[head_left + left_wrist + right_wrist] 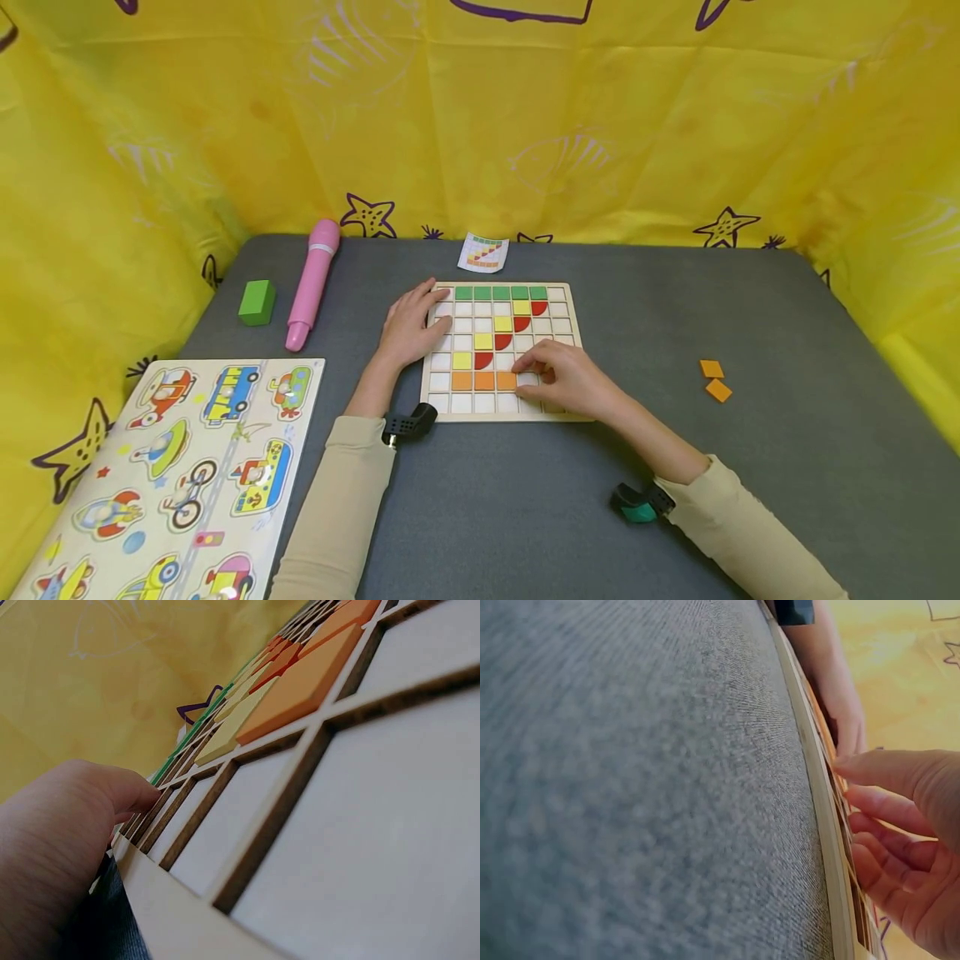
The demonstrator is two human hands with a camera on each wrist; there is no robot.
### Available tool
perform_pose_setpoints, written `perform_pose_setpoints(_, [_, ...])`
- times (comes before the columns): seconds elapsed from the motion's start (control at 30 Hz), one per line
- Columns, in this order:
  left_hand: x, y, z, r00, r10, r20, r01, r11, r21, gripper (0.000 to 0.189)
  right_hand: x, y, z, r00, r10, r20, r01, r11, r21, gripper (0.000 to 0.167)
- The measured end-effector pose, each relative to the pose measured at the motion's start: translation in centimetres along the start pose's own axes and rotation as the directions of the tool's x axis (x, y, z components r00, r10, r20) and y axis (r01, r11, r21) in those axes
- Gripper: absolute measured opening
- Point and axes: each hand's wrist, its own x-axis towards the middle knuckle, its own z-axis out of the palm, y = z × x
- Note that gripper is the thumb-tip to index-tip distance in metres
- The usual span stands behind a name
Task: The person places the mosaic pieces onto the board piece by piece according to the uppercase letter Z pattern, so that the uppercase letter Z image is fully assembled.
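Note:
A wooden grid board (576, 337) lies in the middle of the table, with green, yellow, red and orange pieces in its cells. My left hand (408, 325) rests on the board's left edge, fingers at the upper corner; in the left wrist view the thumb (120, 787) lies over the frame. With thumb and forefinger, my right hand (566, 379) pinches the rightmost orange tile (505, 381) of the lower row at its edges. That tile lies in its cell, beside other orange tiles (472, 381). The right wrist view has the right fingertips (847, 766) right at the board's surface.
Two loose orange tiles (714, 379) lie to the right. Behind the board is a small pattern card (483, 253). On the left are a pink toy microphone (313, 283), a green block (257, 302) and a vehicle puzzle board (247, 437). Yellow cloth (480, 125) hangs behind the table.

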Motion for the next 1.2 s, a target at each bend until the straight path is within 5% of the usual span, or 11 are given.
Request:
perform_pose_setpoints(0.3, [0.0, -0.1, -0.2, 1.0, 0.009, 0.004, -0.009, 1.0, -0.007, 0.055, -1.8, 1.1, -1.1, 0.998, 0.015, -0.06, -0.011, 0.998, 0.068, 0.019])
perform_pose_setpoints(0.6, [-0.2, 0.0, -0.3, 1.0, 0.0, 0.007, 0.0, 1.0, -0.009, 0.055, -4.8, 3.6, -3.3, 0.989, 0.069, -0.131, -0.069, 0.998, 0.006, 0.02])
perform_pose_setpoints(1.2, [0.1, 0.0, 0.0, 1.0, -0.012, 0.014, 0.012, 1.0, 0.002, 0.055, -11.5, 9.0, -9.0, 0.922, 0.149, -0.358, -0.232, 0.951, -0.203, 0.019])
